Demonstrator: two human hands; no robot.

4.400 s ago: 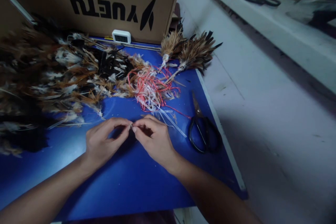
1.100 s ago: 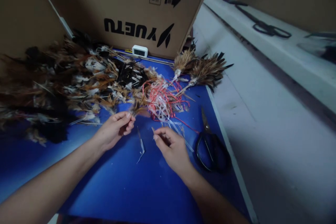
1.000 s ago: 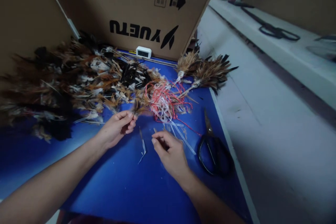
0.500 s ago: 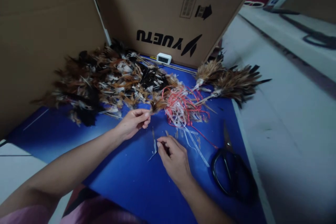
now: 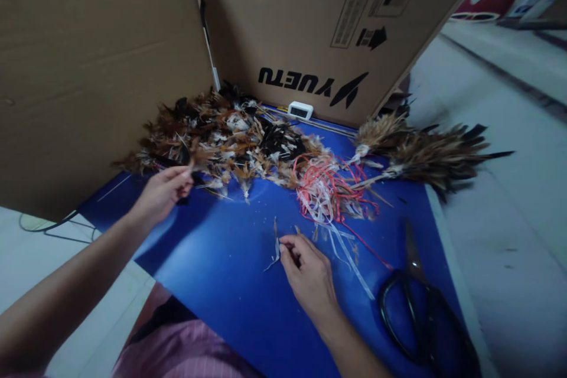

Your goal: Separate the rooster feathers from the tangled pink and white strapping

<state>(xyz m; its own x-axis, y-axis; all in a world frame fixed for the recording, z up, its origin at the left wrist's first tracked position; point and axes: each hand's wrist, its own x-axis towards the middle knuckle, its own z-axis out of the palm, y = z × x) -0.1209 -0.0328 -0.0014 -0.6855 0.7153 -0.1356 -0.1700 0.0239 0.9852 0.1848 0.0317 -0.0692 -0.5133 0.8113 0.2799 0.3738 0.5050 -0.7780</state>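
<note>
My left hand (image 5: 165, 192) is closed in a pinch at the left edge of the feather pile (image 5: 230, 136). A small brown feather tuft (image 5: 195, 160), slightly blurred, sticks up from its fingertips. Thumb and forefinger of my right hand (image 5: 310, 274) are pressed together low over the blue tabletop (image 5: 221, 266). Right beside those fingertips is a thin feather with a pale strip (image 5: 276, 245); whether they hold it is hidden. Just beyond the right hand lies a tangle of red and white plastic string (image 5: 321, 192).
Large black-handled scissors (image 5: 419, 301) lie at the right edge. Tied feather bundles (image 5: 436, 153) rest at the back right. Cardboard panels (image 5: 301, 18) stand behind and to the left. A small white digital display (image 5: 300, 110) sits at the back.
My left hand has moved left with the feather tuft, from near the string tangle to the pile's left side. My right hand keeps its pinch by the thin feather. The view has shifted.
</note>
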